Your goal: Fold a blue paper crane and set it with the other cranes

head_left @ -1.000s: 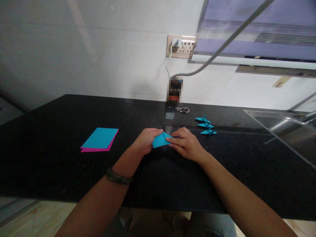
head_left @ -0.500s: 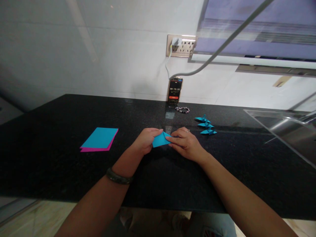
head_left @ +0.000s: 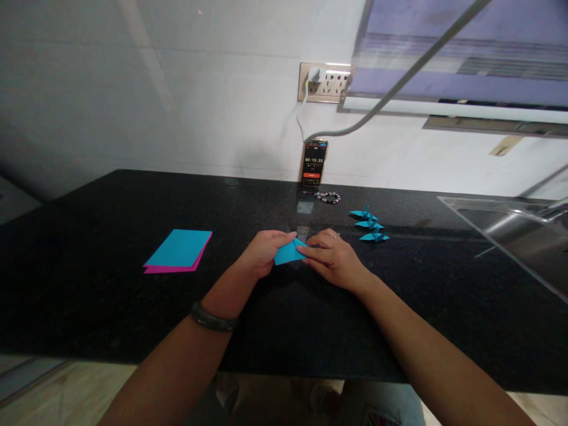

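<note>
Presently on view, as I log it remotely through the head camera: one small blue folded paper (head_left: 287,255), held mid-scene above the near half of the table (head_left: 110,307). Left hand (head_left: 264,253): thumb on top, fingers curled below, gripping the paper's left end. Right hand (head_left: 338,260): thumb and forefinger pinching its right edge. How the lower fingers bear on it I cannot quite make out. To the left: blue-over-pink paper (head_left: 180,248), lying flat. Far right: three blue paper cranes (head_left: 375,238), set close in a row. Far middle: a phone (head_left: 314,163) leaning upright on the wall, a beaded loop (head_left: 328,198) just beside its foot. Step in hand, by my reading: lining up or creasing a fold. Next move, I judge, calls for a steady left grip and firm right-hand pressure along the edge.
</note>
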{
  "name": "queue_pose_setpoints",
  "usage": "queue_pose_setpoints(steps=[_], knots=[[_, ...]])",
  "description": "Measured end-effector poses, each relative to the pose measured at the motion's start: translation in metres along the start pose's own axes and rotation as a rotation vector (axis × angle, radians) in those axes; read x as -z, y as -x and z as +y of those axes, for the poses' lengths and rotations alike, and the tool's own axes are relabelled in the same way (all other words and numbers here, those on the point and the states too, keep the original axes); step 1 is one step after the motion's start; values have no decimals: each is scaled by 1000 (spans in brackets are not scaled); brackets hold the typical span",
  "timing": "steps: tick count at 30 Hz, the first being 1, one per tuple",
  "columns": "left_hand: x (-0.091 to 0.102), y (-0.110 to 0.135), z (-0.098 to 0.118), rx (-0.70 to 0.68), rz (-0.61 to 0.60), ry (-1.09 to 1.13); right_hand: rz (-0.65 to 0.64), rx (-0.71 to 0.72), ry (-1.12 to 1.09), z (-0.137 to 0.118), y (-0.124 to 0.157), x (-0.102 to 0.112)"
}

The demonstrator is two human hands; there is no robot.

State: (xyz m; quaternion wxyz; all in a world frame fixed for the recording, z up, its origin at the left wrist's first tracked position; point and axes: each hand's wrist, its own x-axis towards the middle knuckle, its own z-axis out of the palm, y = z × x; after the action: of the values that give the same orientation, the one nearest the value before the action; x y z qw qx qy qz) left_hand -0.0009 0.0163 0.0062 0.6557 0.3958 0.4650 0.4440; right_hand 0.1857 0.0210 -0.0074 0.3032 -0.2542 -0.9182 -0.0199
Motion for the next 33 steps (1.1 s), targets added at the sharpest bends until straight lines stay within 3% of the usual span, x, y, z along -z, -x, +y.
queue_pose_setpoints(steps=[8, 13, 17, 20, 26, 29, 33], knots=[[1, -3, -6, -63, 62, -104, -6, 0, 14, 0, 1, 0], [2, -4, -7, -117, 92, -220, 21, -55, -131, -5, -2, 1], [2, -2, -8, -151, 85, -339, 122, -345, -339, -13, -4, -2], [1, -1, -9, -160, 48, -370, 93, -590, -493, -14, -4, -7], [-2, 0, -9, -136, -26, -319, -77, -717, -794, -11, -4, -7], [-4, 2, -5, -114, -16, -156, 13, -815, -904, -11, -5, -6], [-7, 6, -2, -60, -73, -21, 295, -978, -1046, -9, -6, -9]])
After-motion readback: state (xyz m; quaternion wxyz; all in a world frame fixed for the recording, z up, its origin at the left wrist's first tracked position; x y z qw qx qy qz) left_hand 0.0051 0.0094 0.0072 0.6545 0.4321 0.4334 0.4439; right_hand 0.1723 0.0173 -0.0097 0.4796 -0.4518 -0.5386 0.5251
